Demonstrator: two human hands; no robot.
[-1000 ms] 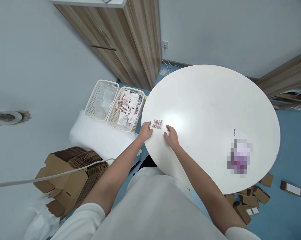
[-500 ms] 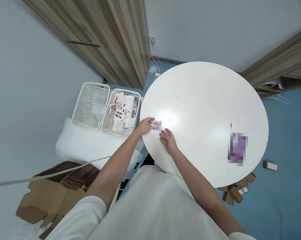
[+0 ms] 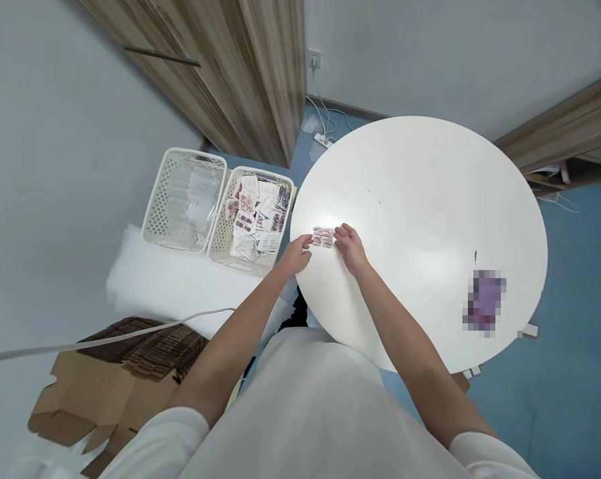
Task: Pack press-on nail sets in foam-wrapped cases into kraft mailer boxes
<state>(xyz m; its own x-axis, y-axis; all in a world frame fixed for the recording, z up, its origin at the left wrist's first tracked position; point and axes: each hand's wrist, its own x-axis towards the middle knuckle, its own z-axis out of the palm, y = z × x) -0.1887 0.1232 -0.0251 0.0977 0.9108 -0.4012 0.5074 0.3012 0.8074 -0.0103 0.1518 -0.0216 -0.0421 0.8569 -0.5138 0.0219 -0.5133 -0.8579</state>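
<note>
A small clear packet with pink and red pieces (image 3: 323,237) lies near the left edge of a round white table (image 3: 430,199). My left hand (image 3: 296,255) touches the packet's left end with its fingertips. At the packet's right end rests my right hand (image 3: 351,247), fingers on it. Whether either hand truly grips the packet cannot be told.
Two white lattice baskets stand left of the table: one (image 3: 188,198) holds clear bags, the other (image 3: 254,216) holds several cards with coloured pieces. Flattened cardboard boxes (image 3: 115,379) lie at lower left. A blurred purple thing (image 3: 484,299) sits on the table's right side.
My right hand has moved up from below the packet to its right end. My left hand stays at the packet's left end. The view has shifted slightly.
</note>
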